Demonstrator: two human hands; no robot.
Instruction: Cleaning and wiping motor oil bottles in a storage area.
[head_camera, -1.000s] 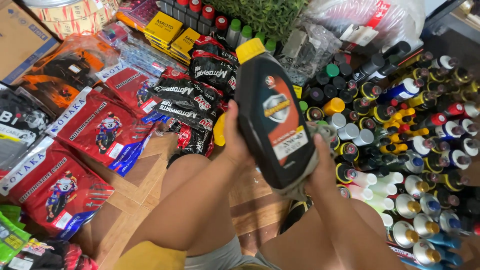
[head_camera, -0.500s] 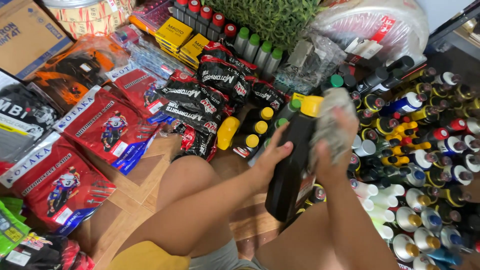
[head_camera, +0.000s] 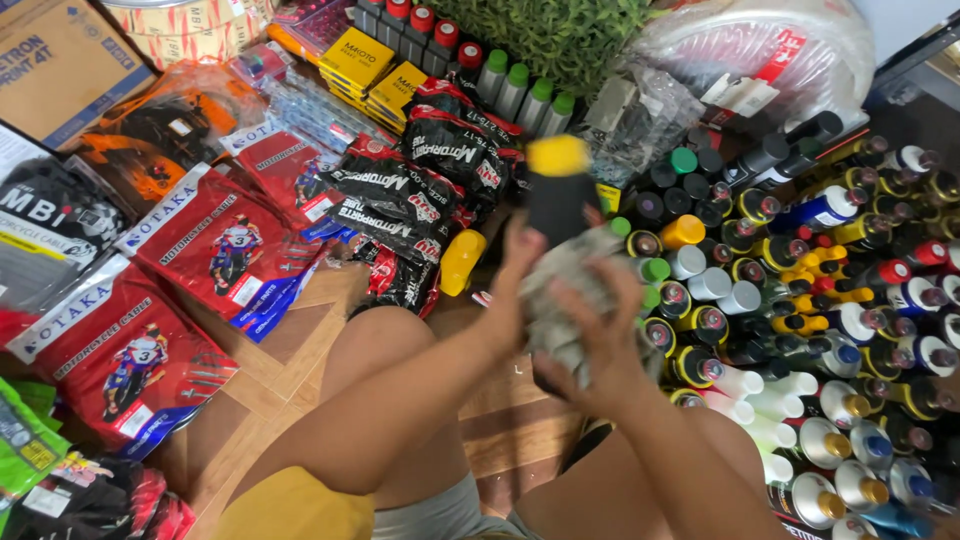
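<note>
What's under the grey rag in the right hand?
The right hand presses a grey rag against a black bottle with a yellow cap. The left hand steadies it. The bottle's lower body and label are covered.

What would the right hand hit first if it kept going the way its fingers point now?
The right hand already presses a grey cloth against the black bottle. Beyond those, probably the black tyre-tube packs on the floor, though depth is unclear.

Black bottle (head_camera: 557, 205) mostly hidden behind grey rag (head_camera: 570, 300) (yellow cap motion-blurred); label unseen.
</note>
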